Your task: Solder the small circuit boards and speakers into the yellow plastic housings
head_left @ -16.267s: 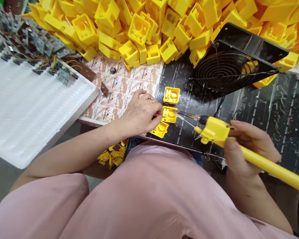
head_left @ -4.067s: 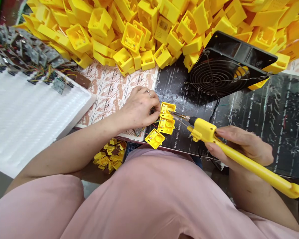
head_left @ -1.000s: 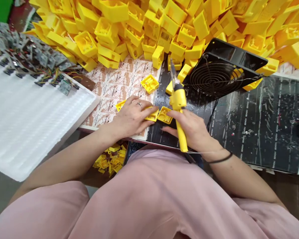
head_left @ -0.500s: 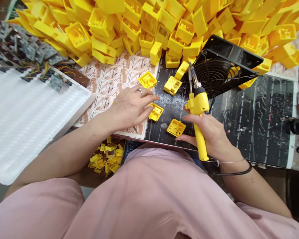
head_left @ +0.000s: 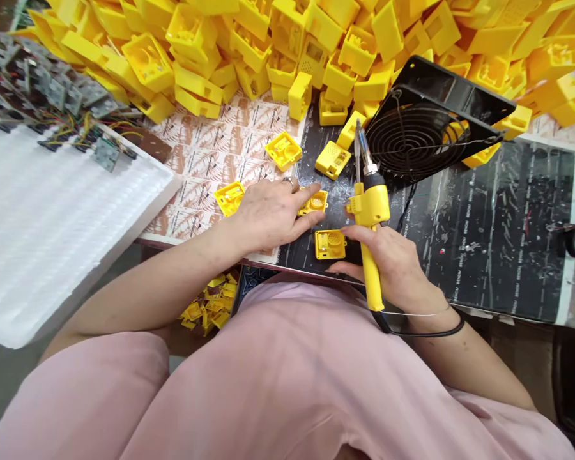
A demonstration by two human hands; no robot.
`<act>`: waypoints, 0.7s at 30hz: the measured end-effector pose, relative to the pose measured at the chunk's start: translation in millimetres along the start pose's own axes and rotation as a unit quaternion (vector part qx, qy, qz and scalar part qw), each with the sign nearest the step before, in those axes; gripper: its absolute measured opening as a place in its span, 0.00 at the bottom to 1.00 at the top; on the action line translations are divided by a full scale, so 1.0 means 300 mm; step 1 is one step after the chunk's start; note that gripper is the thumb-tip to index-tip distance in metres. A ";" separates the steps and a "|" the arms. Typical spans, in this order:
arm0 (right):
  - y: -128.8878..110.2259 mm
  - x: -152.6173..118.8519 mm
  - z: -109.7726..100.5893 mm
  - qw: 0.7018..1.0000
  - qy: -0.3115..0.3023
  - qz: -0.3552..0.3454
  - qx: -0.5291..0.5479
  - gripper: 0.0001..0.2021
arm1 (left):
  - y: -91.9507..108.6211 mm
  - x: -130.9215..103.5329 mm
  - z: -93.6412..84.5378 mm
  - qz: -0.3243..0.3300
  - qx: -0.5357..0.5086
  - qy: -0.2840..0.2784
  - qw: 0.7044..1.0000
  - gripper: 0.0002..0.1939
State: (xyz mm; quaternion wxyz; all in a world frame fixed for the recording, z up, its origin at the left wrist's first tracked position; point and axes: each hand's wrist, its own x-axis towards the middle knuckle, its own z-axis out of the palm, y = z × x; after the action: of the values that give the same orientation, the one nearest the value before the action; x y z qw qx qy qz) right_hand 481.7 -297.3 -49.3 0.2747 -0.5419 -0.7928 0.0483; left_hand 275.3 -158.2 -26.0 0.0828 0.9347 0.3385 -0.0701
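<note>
My left hand reaches over the black-and-patterned work surface, its index finger and thumb on either side of a small open yellow plastic casing. Held in my right hand is a yellow soldering iron, tip pointing up and away from me, with a thin tube beside the tip. The thumb and a finger of that hand extend toward another yellow casing, close to its right edge. Partly behind my left hand lies a third casing. Farther back sit an open casing and an overturned one.
A large heap of yellow casings fills the back. The black fan leans in front of it, right of the iron's tip. White foam stands at left with circuit boards and wires behind. Yellow pieces lie below the table edge.
My left hand has moved right, and the casing at its fingers has shifted right and turned. The near casing has turned beside my right hand, which moved slightly left with the iron.
</note>
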 end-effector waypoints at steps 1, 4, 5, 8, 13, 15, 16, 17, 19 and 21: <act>0.000 -0.001 0.003 1.000 -0.003 0.006 0.016 0.23 | 0.007 -0.001 0.001 0.004 -0.014 -0.014 1.000 0.27; -0.003 -0.009 0.016 0.998 -0.009 0.017 0.064 0.19 | 0.005 -0.014 0.003 0.032 -0.047 -0.030 0.998 0.24; -0.005 -0.011 0.020 0.997 -0.009 0.022 0.075 0.19 | -0.007 -0.017 0.000 0.031 -0.053 -0.019 0.998 0.24; -0.007 -0.012 0.024 0.995 0.012 0.037 0.091 0.22 | -0.073 -0.008 -0.023 -0.028 -0.050 0.073 0.996 0.23; 0.001 0.001 0.011 0.996 0.050 0.047 0.051 0.22 | -0.198 0.082 -0.079 -0.076 -0.025 0.090 0.993 0.31; 0.004 0.005 0.006 0.996 0.059 0.050 0.052 0.21 | -0.208 0.120 -0.086 -0.084 -0.023 0.044 0.995 0.33; 0.004 0.007 0.003 0.995 0.066 0.051 0.058 0.21 | -0.200 0.135 -0.086 -0.098 -0.019 0.026 0.995 0.33; 0.004 0.009 0.001 0.994 0.073 0.050 0.065 0.22 | -0.185 0.146 -0.085 -0.115 -0.010 0.009 0.993 0.33; 0.004 0.014 -0.003 0.992 0.087 0.046 0.075 0.23 | -0.137 0.160 -0.081 -0.144 0.001 -0.019 0.989 0.33; 0.004 0.020 -0.005 0.992 0.093 0.037 0.072 0.23 | -0.080 0.161 -0.078 -0.158 -0.009 -0.022 0.987 0.30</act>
State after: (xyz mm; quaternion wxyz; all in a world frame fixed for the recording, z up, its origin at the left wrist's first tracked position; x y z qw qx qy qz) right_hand 481.8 -291.8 -46.4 0.3835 -0.5516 -0.7379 0.0644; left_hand 298.3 -105.1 -14.6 0.0868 0.8669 0.4806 -0.0994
